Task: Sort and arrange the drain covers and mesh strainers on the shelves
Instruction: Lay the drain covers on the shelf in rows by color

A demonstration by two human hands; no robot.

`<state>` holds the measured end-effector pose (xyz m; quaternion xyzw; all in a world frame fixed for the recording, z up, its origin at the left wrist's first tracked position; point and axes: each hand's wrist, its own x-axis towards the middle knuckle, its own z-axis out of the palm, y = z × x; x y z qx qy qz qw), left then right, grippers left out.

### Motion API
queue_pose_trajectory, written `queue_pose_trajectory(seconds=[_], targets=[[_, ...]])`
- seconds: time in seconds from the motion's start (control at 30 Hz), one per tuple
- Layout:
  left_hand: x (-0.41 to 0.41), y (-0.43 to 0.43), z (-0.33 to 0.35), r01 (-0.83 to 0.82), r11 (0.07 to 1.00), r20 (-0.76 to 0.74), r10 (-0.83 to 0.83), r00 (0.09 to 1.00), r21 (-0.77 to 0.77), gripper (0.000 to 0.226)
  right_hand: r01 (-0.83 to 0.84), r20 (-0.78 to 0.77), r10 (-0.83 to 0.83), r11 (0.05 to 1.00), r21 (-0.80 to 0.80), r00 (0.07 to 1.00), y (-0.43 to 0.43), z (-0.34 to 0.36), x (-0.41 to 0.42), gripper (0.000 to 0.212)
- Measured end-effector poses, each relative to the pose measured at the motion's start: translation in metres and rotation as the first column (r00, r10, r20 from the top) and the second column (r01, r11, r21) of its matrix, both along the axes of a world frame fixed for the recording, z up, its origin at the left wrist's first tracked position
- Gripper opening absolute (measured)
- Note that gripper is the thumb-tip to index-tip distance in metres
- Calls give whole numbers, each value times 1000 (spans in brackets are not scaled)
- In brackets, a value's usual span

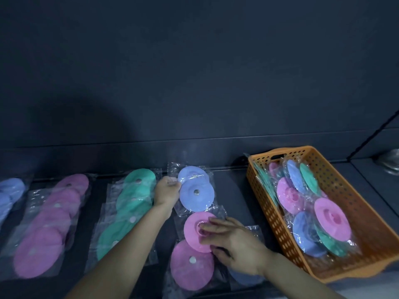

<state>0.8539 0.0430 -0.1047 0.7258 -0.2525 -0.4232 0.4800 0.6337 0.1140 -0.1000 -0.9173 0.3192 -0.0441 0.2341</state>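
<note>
On dark shelf [234, 197]: left hand [167, 192] pinches crinkly-bagged round blue cover [197, 196].

The left edge cuts off a row of blue covers [9, 195]. The right hand [235, 242] hides most of another blue cover [244, 278]. The right edge crops a metallic object [389, 162].

A dark grey back wall [194, 72] rises behind the dark shelf [248, 190]; the light is dim, with a rounded shadow [92, 121] at far left.
</note>
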Motion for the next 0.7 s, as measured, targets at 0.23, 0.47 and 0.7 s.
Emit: queue_pose_trajectory(seconds=[0.23,0.47,0.7], targets=[[-6,19,15,418,902,734,-354,580,104,71,6,80,-11,998,62,997,0,0,0,40],[-3,31,5,666,606,697,-695,177,435,62,21,128,-21,1000,1,992,5,4,-3,42],[-7,52,22,674,703,750,-567,341,225,55,261,122,-263,965,34,957,10,6,-17,52]])
